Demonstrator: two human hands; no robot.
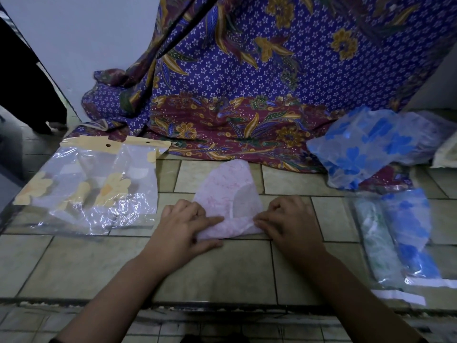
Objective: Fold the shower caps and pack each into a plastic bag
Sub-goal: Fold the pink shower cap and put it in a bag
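Pinching the near fold of the pink shower cap (230,194), your left hand (184,224) lays its forefinger along the fold with the thumb below it. Your right hand (289,221) grips the other end of the same fold with curled fingers. That one pink cap lies flat on the tiled counter (217,268) between your hands, narrowing to a rounded tip on its far side, and is not in any bag.

To your right lie two packed bags side by side and touching: the green-cap bag (376,243) holds a rolled green-patterned cap, and the blue-cap bag (413,231) holds a blue-flowered one. Beyond them one loose blue-flowered cap (366,149) sits crumpled and unbagged.

To your left lie the clear bags (99,194) with a yellow header strip. Yellow flower shapes show through them, but the overlapping plastic hides how many bags there are. A batik cloth (247,82) hangs behind and spreads onto the counter.
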